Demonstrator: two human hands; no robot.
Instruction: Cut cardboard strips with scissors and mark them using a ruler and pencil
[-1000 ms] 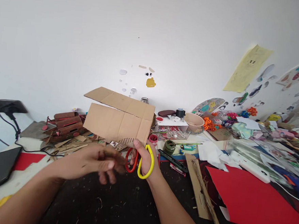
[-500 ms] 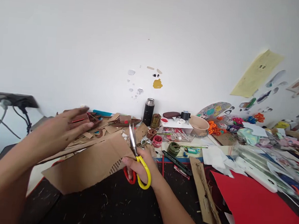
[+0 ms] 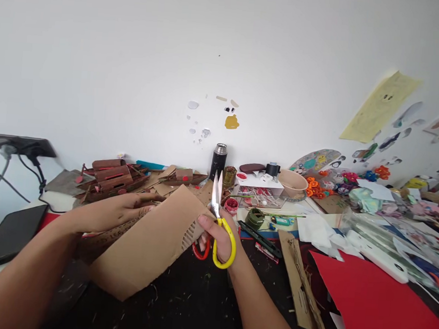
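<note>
My right hand (image 3: 220, 234) is closed on a pair of scissors (image 3: 224, 240) with one yellow and one red handle, blades pointing up and slightly apart. The same hand pinches the right end of a piece of brown cardboard (image 3: 149, 247), beside a torn patch of bare corrugation. My left hand (image 3: 114, 211) is at the cardboard's far side, fingers bent over a part with printed lettering. Its fingertips are partly hidden behind the raised sheet. The cardboard is tilted above the dark tabletop (image 3: 179, 307).
Brown cardboard models (image 3: 113, 177) and scraps stand at the back left, near a phone (image 3: 9, 235). A black flask (image 3: 219, 159), paint jars (image 3: 255, 218) and a box cutter (image 3: 259, 239) are behind my right hand. Cardboard strips (image 3: 297, 280) and red paper (image 3: 379, 301) lie right.
My left hand has come down from above the models onto the cardboard's far side, its fingers bending. The cardboard, scissors and right hand have shifted right, and the sheet is tilted more steeply.
</note>
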